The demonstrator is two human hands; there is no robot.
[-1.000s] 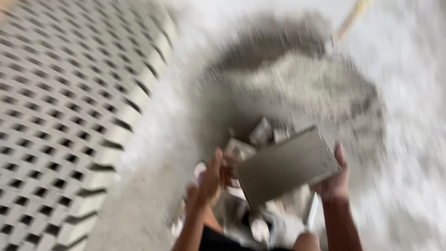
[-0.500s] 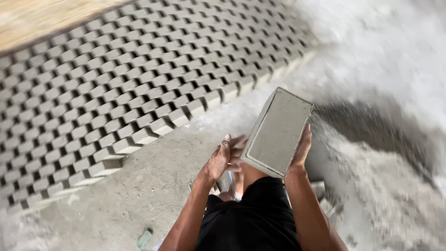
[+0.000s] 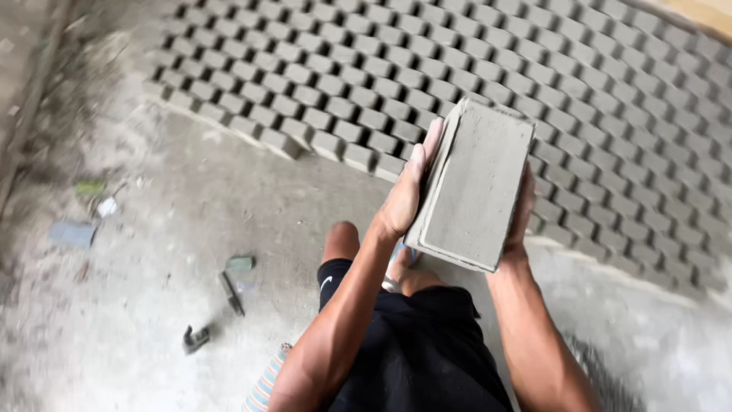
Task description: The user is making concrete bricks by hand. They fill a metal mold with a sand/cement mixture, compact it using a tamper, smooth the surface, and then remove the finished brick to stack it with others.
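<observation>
A grey rectangular brick mould filled with wet cement [image 3: 474, 183] is held flat side up in front of me. My left hand [image 3: 408, 187] presses its left long side, fingers stretched along the edge. My right hand [image 3: 521, 214] grips the right long side, mostly hidden behind the mould. Beyond it lie rows of grey bricks [image 3: 473, 84] set on edge on the ground. My black shorts [image 3: 415, 351] and a knee show below.
The brick rows cover the upper and right ground, their nearest edge [image 3: 335, 145] just ahead. Small debris lies at left: a dark metal piece [image 3: 231, 294], a dark clip [image 3: 194, 338], a blue scrap [image 3: 71, 233]. A sandal [image 3: 396, 263] is underfoot.
The view has swung from the grey cement heap towards the brick rows. Both hands have kept hold of the mould and carried it closer to the rows.
</observation>
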